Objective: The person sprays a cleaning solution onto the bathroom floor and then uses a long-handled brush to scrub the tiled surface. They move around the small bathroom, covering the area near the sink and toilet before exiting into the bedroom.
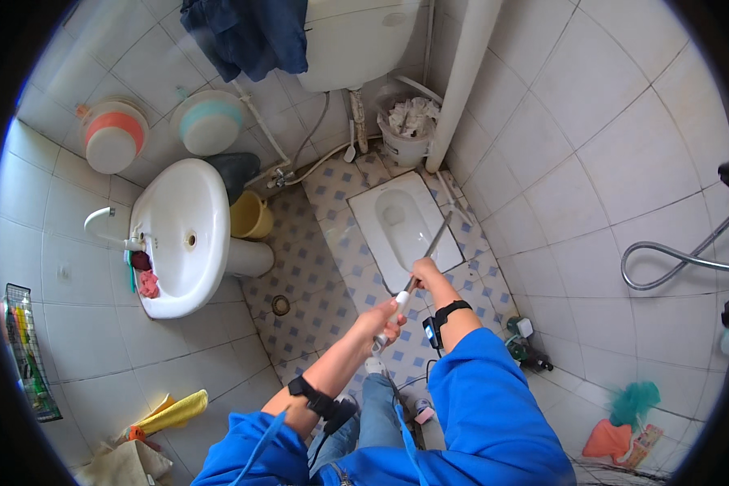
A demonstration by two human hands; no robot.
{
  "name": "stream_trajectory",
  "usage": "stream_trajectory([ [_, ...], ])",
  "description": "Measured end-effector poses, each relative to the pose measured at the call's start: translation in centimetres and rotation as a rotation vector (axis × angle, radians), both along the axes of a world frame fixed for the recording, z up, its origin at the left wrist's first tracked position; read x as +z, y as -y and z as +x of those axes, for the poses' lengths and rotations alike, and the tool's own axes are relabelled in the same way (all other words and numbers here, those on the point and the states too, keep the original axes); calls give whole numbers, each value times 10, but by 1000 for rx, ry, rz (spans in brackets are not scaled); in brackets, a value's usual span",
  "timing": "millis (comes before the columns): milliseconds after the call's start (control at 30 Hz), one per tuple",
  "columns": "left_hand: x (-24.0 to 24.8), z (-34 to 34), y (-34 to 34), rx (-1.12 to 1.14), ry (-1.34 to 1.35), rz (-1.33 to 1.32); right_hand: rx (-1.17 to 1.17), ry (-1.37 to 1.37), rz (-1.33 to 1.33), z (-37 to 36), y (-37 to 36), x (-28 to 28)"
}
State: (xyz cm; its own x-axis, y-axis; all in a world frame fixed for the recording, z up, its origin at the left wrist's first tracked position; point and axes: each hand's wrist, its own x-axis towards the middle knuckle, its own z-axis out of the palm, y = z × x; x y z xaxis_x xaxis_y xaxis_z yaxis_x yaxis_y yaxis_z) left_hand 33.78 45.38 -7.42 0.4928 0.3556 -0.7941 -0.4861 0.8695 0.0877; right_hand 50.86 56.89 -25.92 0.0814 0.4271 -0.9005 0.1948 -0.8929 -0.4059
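Both hands grip one long-handled brush (424, 259) near frame centre. The left hand (383, 318) is wrapped tight around the white lower end of the handle; the right hand (426, 271) is clenched on the shaft just above it. The shaft runs up and right, its far end over the right rim of the squat toilet pan (393, 219); the brush head cannot be made out. The pan lies flush in the blue-patterned tile floor (316, 275), centre of frame, with a strip of floor on every side. At its upper edge, a waste bin (407, 130) stuffed with paper stands just beside a vertical white pipe (462, 81). Left of the pan, a yellow bucket (251, 215) sits against the pedestal of the white washbasin (178, 235), narrowing the floor on that side; a round floor drain (280, 305) lies below them. On the right, the wall tiles meet the floor close to the pan's edge, and a metal hose (672, 259) loops on that wall.
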Motion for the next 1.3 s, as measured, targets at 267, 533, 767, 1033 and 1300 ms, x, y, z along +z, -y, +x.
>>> stream_trajectory([
  [267,66,-11,52,46,-80,16,-50,-134,57,-37,53,49],
  [533,39,-59,25,48,21,-148,-91,-162,-2,-77,37,12],
  [767,89,-54,72,-191,-255,75,-276,-257,69,-97,94,62],
  [1033,79,-35,84,-170,-85,7,-268,-165,122,-40,127,60],
  [1300,51,-15,89,-281,-173,44,-261,-135,39,-18,130,46],
])
